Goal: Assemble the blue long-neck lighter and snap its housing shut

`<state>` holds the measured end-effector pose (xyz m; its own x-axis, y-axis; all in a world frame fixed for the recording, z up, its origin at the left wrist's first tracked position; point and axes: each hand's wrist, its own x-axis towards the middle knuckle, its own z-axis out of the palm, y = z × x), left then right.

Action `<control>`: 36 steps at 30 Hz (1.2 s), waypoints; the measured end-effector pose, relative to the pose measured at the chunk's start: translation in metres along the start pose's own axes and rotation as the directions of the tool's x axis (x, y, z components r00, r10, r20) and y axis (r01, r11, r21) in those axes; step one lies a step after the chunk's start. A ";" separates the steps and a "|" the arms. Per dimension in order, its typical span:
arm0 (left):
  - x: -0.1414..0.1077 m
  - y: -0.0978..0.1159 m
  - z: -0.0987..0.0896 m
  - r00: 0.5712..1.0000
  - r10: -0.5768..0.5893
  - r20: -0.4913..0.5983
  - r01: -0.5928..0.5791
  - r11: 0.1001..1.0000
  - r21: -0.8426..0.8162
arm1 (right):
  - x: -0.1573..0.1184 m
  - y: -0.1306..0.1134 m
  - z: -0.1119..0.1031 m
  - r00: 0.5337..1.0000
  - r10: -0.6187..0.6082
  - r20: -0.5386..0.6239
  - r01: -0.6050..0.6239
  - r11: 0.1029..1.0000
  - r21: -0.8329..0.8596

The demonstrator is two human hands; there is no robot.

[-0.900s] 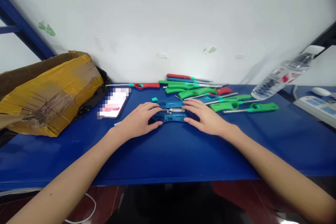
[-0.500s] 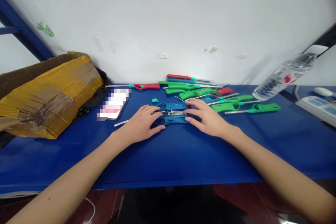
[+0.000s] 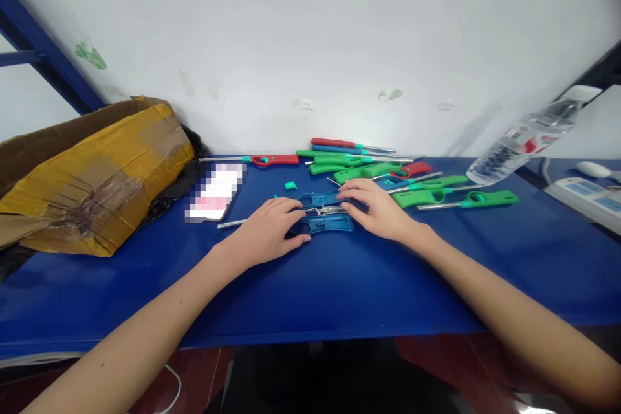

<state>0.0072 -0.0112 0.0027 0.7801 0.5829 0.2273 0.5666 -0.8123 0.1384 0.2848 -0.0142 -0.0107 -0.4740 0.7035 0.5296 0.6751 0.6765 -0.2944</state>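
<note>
An opened blue gas lighter (image 3: 326,224) lies on the blue table, its two casing halves side by side. Thin wire and slim metallic inner parts (image 3: 330,210) show between the halves. My left hand (image 3: 266,229) curls over the trigger-loop end, thumb at the near half and fingers across it. From under that hand a metal lighter tube (image 3: 233,223) sticks out to the left. My right hand (image 3: 376,207) holds the other end, fingertips on the far half and thumb close to the inner parts. Its fingers partly hide the far half. A small turquoise trigger piece (image 3: 290,185) lies behind.
Several green lighters (image 3: 417,197) and a few red and blue ones lie in a pile behind my right hand. A red lighter (image 3: 276,160) is by the wall. A phone (image 3: 216,194) and taped cardboard box (image 3: 101,187) are left; a water bottle (image 3: 524,139) leans right.
My right thumb and fingers have shifted inward and up, off the near half's right end, which now shows. My left hand keeps its place on the lighter. The view has shifted slightly.
</note>
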 end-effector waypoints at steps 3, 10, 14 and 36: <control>0.000 -0.001 -0.002 1.000 -0.002 0.011 0.002 1.000 -0.012 | 0.000 0.004 0.000 0.999 0.010 0.039 -0.008 0.999 -0.035; -0.002 -0.004 -0.011 0.996 0.025 0.085 -0.022 0.999 -0.041 | -0.006 0.015 0.000 0.976 0.072 0.207 -0.041 0.988 -0.151; -0.002 -0.003 -0.014 0.995 0.022 0.094 -0.017 0.998 -0.061 | -0.009 0.016 0.000 0.974 0.081 0.210 -0.046 0.985 -0.168; 0.002 -0.029 -0.003 0.943 -0.224 -0.247 0.232 0.973 0.000 | -0.016 0.020 -0.016 0.997 0.017 -0.075 -0.026 0.993 -0.111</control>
<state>-0.0081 0.0134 0.0019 0.5425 0.7266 0.4215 0.7319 -0.6551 0.1873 0.3153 -0.0152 -0.0120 -0.4184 0.6967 0.5827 0.7457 0.6297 -0.2175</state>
